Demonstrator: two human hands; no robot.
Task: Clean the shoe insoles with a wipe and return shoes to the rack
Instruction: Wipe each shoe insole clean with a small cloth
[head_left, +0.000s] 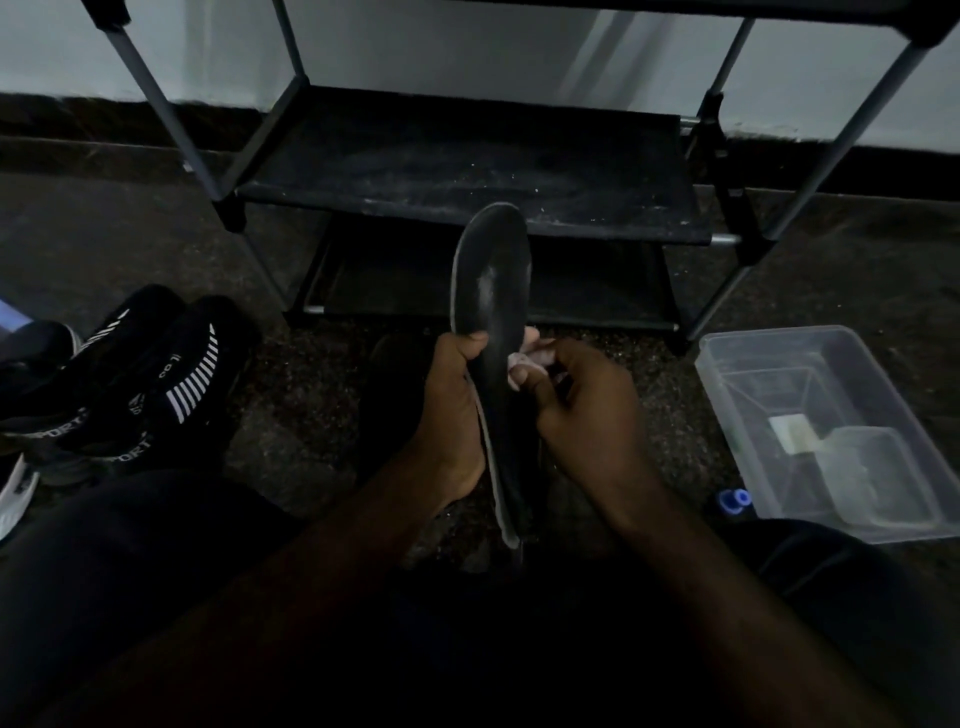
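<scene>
My left hand (454, 405) gripped the insole (493, 291) round its middle, thumb curled over the near face. It stood upright between my hands, with its toe end rising above my fingers. It was long and black, with a pale grey edge beside my left palm and a dull sheen just above my thumb. My right hand (587, 405) pinched a crumpled pale wipe (524, 364) against the insole's right edge.

One insole, one wipe. Well left of my left hand lay two black shoes (156, 374) with white stripes (a paler one sat beyond them, half out of view). Beyond my fingertips stood one rack (467, 182), two dark shelves showing. Right of my right hand sat one clear plastic tub (779, 353) holding a smaller container, with one blue cap (735, 500) at its near corner.
</scene>
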